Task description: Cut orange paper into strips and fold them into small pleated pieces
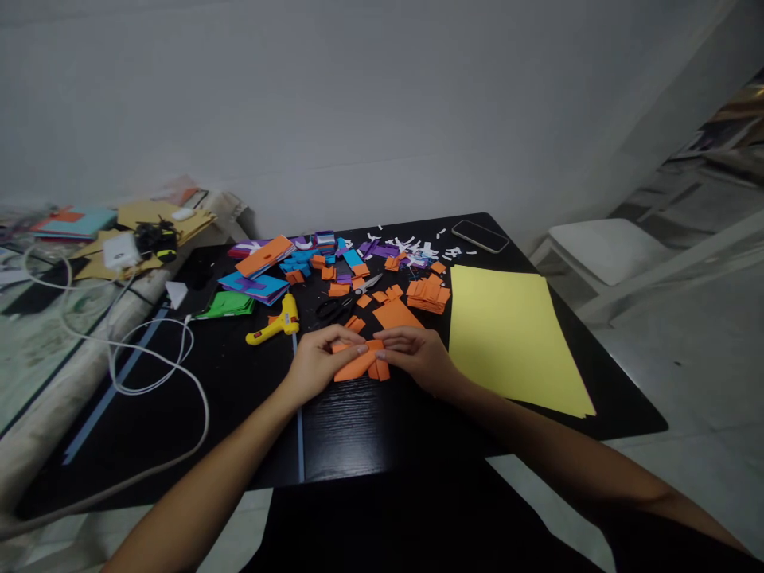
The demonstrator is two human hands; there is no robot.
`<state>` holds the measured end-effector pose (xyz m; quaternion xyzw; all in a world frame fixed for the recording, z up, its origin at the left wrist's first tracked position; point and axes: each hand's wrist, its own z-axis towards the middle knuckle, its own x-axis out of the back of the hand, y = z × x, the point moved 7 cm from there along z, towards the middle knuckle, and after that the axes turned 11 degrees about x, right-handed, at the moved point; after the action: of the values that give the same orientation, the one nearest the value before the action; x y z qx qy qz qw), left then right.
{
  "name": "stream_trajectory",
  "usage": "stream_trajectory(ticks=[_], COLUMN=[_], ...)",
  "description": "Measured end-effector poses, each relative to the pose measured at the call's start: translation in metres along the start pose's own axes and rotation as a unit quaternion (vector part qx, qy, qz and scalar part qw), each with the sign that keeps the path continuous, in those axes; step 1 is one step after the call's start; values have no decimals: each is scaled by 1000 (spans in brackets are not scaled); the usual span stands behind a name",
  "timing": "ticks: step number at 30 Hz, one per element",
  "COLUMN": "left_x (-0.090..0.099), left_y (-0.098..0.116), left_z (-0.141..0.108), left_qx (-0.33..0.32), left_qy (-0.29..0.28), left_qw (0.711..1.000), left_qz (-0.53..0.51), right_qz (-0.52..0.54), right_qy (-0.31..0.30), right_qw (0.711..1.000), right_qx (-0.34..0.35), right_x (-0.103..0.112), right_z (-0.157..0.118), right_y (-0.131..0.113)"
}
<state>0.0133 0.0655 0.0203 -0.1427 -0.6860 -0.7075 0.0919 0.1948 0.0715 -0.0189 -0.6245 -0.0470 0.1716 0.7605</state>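
Just above the black table, both my hands grip a folded piece of orange paper (356, 366). My left hand (319, 356) pinches its left part, thumb on top. From the other side my right hand (421, 358) closes on it, the thumbs almost meeting near its upper middle. The undersides of the fingers are partly hidden. Right behind my hands lies an orange paper sheet (399, 315). Black-handled scissors (346, 302) rest beyond my left hand, and a yellow glue gun (278, 322) lies to its left. Stacked orange paper pieces (428, 293) sit behind my right hand.
Large yellow paper sheets (513, 338) cover the table's right side, with a phone (481, 236) behind them. Purple and white scraps (399, 248) litter the back. Green paper (228, 304), blue folded paper (254, 285) and a white cable (200, 390) are at left. A white chair (609, 247) stands right.
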Motion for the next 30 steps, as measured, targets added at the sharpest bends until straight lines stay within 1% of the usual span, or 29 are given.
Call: stream_trajectory(ticks=[6,13,21,24,30], left_x=[0,-1,-2,-2,-2], left_y=[-1,1,1,2,-3], left_z=[0,-1,-1,-1,-1], left_qx=[9,7,5,3,18], left_qy=[8,-2,-2,-2,-2], left_qw=[1000,1000,1000,1000,1000], left_qz=[1,0,3,5,-8], right_qz=[10,13,3,11,40], right_qy=[0,-7,-1,2,10], right_qw=[1000,1000,1000,1000,999], right_qx=[-4,-4,-11,-21,-33], right_x=[0,0,1,0,0], right_z=[1,1,1,1,2], right_y=[-1,-2,-2,-2,-1])
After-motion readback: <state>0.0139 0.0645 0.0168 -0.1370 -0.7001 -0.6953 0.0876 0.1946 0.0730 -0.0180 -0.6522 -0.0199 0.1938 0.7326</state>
